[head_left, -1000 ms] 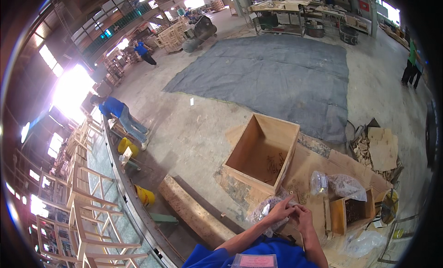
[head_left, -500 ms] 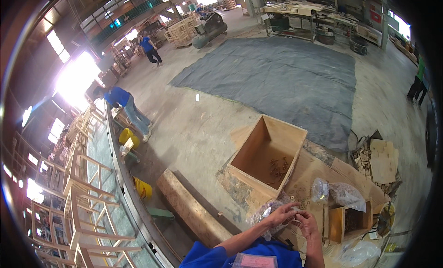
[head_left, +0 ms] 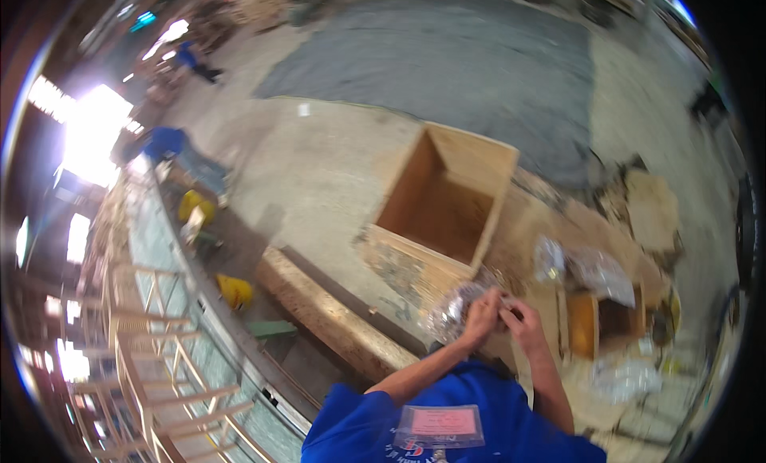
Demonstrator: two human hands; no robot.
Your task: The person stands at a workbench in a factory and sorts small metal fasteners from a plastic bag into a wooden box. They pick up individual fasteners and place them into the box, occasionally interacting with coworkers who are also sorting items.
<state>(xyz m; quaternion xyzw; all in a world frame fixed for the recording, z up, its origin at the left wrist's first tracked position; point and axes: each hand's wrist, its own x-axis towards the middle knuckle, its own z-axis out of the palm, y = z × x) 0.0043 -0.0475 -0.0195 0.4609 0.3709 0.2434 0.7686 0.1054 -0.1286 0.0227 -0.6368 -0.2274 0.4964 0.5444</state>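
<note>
Fingers of your left hand (head_left: 480, 319) and right hand (head_left: 523, 323) bunch close together beside the bag (head_left: 447, 315), their hold too blurred to tell since your view tipped downward, smearing the handwork.

Before me spread a grey concrete floor (head_left: 319, 168), bearing a large dark-grey rectangular sheet (head_left: 447, 60) and a long mottled-brown beam (head_left: 327, 307). On flat brown cardboard (head_left: 531, 224) I saw a big open light-wood box (head_left: 415, 248) and a smaller open wooden box (head_left: 583, 327). Nearest me sat a shiny crumpled clear plastic bag (head_left: 449, 313); I could not tell its support.
</note>
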